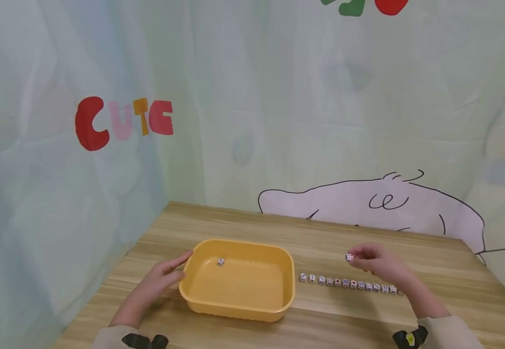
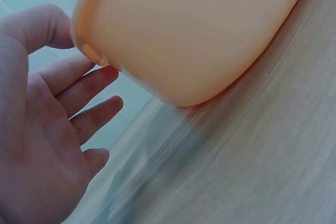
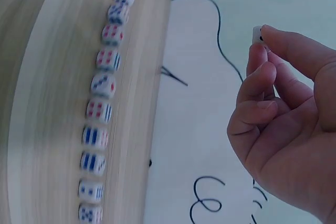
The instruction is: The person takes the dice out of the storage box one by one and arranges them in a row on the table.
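My left hand point(image 1: 158, 281) rests its fingertips on the left rim of a yellow plastic basin point(image 1: 236, 312). In the left wrist view its fingers point(image 2: 86, 85) are spread, the thumb and fingertips right at the rim. One white die point(image 1: 220, 261) lies inside the basin near its back left. Above the table, my right hand point(image 1: 379, 264) pinches another white die point(image 1: 350, 257) between thumb and forefinger; the right wrist view shows this pinched die point(image 3: 257, 34) partly covered by the thumb. Below that hand, a row of several dice point(image 1: 346, 283) runs rightward from beside the basin, its right end partly hidden by the wrist.
The wooden table point(image 1: 322, 329) has a back edge against a pale cloth backdrop point(image 1: 322, 121) with a cartoon outline. A side cloth on the left carries coloured letters point(image 1: 92, 123). Both wrists wear dark camera straps.
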`<state>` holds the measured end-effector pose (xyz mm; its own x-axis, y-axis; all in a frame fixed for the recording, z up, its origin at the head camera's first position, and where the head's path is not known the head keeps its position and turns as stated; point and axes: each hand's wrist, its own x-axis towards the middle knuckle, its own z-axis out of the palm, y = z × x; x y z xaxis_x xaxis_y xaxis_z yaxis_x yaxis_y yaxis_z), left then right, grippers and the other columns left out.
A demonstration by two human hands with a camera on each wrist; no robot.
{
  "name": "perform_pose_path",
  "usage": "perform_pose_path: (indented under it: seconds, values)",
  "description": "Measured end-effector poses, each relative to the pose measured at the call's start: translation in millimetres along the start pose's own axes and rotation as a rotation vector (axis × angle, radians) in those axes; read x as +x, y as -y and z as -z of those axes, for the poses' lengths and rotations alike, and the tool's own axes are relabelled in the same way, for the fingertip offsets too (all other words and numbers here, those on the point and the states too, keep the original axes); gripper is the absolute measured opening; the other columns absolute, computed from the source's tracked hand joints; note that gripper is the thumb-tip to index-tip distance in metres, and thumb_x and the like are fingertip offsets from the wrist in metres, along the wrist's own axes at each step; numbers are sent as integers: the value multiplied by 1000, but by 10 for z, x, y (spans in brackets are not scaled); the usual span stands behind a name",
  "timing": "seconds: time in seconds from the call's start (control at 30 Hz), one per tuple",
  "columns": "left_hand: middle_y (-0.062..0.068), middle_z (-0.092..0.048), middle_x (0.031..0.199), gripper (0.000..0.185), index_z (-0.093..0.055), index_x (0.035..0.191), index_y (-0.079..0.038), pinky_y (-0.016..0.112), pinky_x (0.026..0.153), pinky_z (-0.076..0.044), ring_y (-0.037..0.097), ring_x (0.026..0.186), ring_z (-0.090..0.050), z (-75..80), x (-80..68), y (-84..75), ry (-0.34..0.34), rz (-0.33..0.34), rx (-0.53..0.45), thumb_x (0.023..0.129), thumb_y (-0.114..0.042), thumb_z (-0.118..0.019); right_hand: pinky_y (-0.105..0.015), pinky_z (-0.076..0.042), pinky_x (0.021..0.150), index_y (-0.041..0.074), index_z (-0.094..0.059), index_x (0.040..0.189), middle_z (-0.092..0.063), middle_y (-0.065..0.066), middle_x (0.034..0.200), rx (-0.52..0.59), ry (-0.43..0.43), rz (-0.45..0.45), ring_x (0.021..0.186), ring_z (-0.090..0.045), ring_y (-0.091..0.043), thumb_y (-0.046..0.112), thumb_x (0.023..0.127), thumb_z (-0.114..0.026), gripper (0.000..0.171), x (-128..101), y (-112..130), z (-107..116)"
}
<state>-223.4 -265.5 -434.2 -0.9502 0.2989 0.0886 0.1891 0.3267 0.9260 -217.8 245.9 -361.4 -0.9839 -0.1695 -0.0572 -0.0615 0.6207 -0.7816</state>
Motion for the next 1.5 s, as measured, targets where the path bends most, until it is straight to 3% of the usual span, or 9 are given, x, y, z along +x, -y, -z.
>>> perform_pose_path:
  seconds: [0.17,0.4,0.83,1.07,1.23,1.5]
  values:
    - [19,-37,149,57,-39,144,2,17,95,-38,40,138,-30,1,4,6,-5,4,-16,91,-12,-55,-27,-46,61,-3,-60,118,-60,-4,89,-28,3,-25,77,-53,-15,24,90,-66,39,-115,-162,163]
    - [19,-36,149,57,-39,144,2,11,91,-36,40,137,-30,7,18,34,1,-11,-25,91,-12,-55,-24,-45,57,-8,-58,118,-60,-4,88,-6,-3,-13,70,-51,-11,21,91,-65,40,-244,-363,349]
    - [19,-36,149,57,-39,144,2,13,92,-36,40,138,-30,1,12,21,3,-10,-17,92,-12,-55,-23,-41,53,-13,-57,116,-58,7,79,-42,-30,-55,66,-47,-6,17,93,-61,38,-415,-802,598]
    - [19,-37,149,56,-39,144,2,34,103,-38,40,138,-30,4,12,13,3,-7,2,92,-13,-55,-23,-41,55,-15,-53,123,-61,3,84,-93,-60,-132,69,-47,-6,21,95,-59,46,-467,-997,656]
    - [19,-37,149,56,-40,144,2,25,100,-39,40,137,-31,5,18,32,8,-11,1,92,-13,-55,-24,-41,56,-15,-52,124,-62,3,86,-118,-65,-178,71,-48,-7,20,94,-60,47,-473,-1096,668]
    - [20,-36,149,57,-39,144,2,38,104,-38,41,138,-30,7,23,38,9,-7,5,92,-13,-55,-25,-49,61,-21,-57,109,-67,-10,90,-163,-61,-72,69,-53,-3,2,89,-59,30,-455,-1230,662]
